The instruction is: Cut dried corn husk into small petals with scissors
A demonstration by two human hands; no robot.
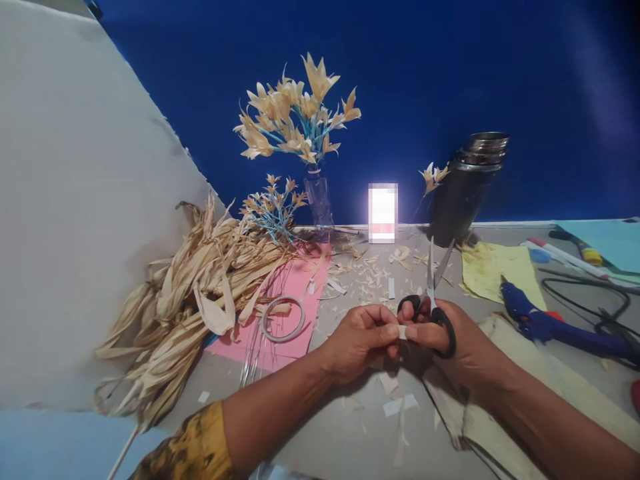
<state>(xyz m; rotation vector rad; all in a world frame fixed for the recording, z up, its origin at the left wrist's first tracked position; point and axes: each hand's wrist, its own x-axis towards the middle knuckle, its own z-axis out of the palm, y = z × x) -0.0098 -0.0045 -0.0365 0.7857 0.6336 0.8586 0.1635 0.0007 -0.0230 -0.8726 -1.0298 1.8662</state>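
Note:
Between the fingertips of my two hands is a small pale strip (403, 332), possibly paper or husk; I cannot tell which. My left hand (367, 337) is closed, pinching the strip's left end with thumb and forefinger. My right hand (445, 327) is closed around the black-handled scissors (431, 287), its thumb through one loop, and its thumb tip also touches the strip. The scissor blades point up and stand slightly apart. Under the hands, pale scraps (400, 405) and shavings lie on the grey table (350, 427).
Dried corn husks (200, 300) heap at left beside pink paper (295, 327) with a tape ring (283, 319). Husk flowers stand in a bottle (320, 200) behind. A dark flask (463, 193), a blue glue gun (555, 323) and yellow paper (493, 270) occupy the right. A bright screen (383, 212) stands at the wall.

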